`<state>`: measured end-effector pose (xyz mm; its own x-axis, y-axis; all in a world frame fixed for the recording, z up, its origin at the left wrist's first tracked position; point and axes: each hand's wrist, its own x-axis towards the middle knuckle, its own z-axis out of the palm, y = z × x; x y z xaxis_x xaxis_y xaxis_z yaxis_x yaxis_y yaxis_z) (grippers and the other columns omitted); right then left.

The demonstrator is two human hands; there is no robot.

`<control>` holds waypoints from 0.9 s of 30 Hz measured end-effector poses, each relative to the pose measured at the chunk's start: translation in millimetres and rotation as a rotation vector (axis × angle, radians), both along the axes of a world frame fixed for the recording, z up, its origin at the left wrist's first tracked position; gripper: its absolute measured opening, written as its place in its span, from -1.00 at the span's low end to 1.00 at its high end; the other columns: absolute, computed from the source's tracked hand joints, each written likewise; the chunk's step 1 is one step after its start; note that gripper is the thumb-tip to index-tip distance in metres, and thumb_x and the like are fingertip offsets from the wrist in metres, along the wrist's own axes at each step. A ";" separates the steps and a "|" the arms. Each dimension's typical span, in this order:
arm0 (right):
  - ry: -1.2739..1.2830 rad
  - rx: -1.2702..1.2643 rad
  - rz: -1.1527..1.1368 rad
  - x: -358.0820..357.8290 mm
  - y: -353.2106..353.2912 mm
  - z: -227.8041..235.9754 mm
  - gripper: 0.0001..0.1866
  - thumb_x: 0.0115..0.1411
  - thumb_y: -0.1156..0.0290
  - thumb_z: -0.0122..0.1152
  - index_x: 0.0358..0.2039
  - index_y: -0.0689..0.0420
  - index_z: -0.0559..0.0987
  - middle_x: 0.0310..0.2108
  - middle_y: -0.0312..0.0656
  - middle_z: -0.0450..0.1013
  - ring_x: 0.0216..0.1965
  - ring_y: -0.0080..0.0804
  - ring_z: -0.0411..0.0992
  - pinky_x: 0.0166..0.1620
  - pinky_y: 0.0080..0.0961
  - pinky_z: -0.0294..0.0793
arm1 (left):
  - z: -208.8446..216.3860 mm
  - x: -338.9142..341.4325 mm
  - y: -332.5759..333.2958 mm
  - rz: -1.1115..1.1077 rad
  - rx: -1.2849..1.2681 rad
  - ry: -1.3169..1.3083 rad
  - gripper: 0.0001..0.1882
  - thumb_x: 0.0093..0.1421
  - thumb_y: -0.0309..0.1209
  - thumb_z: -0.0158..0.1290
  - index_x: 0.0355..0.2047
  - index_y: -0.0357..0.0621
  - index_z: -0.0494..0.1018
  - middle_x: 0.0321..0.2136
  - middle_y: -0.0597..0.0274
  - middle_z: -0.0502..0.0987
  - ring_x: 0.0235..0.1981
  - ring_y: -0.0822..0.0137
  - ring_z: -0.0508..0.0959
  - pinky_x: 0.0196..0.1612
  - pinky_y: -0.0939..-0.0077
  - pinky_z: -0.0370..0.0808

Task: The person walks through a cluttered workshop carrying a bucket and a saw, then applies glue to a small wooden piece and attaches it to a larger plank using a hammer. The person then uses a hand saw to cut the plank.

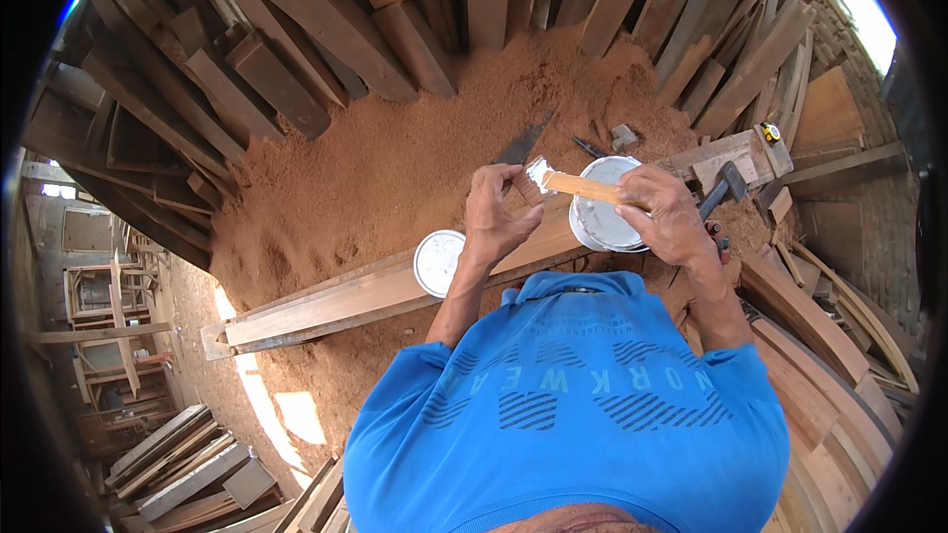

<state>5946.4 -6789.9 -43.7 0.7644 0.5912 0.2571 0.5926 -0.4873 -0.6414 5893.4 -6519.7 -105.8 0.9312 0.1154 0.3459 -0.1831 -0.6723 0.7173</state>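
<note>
My right hand (662, 209) grips a flat wooden stick (585, 186) with white paste (539, 171) on its far end. Opposite it, my left hand (497, 212) pinches a small thin brown piece (521, 191) against that pasted end; its exact kind is hard to make out. Under the stick and beside my right hand stands a white tub (604, 222), its rim smeared white. A round white lid (439, 263) lies by my left forearm, on a long wooden plank (336, 298).
Sawdust (296, 207) is heaped beyond the plank, with upright boards (326, 20) behind. At the right lie a hammer (724, 190), a yellow tape measure (770, 132) and red-handled pliers (724, 249). Curved timbers (820, 405) are stacked near my right side.
</note>
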 end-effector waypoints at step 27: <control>0.082 -0.540 -0.270 33.6 -24.9 20.2 -0.88 0.15 0.44 0.26 -0.33 0.21 0.63 -0.33 0.01 0.61 -0.24 0.05 0.58 -0.16 -0.06 0.51 | 5.9 1.5 23.4 -0.127 -0.080 -0.287 -0.34 -0.12 -0.65 0.32 0.07 -0.02 0.50 -0.03 0.10 0.46 0.04 0.07 0.50 0.12 0.20 0.48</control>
<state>5979.9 -6814.7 -23.4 0.9101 0.4043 -0.0909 0.3621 -0.8825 -0.3003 5895.0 -6496.3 -99.9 0.8057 0.0417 0.5908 -0.4645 -0.5745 0.6740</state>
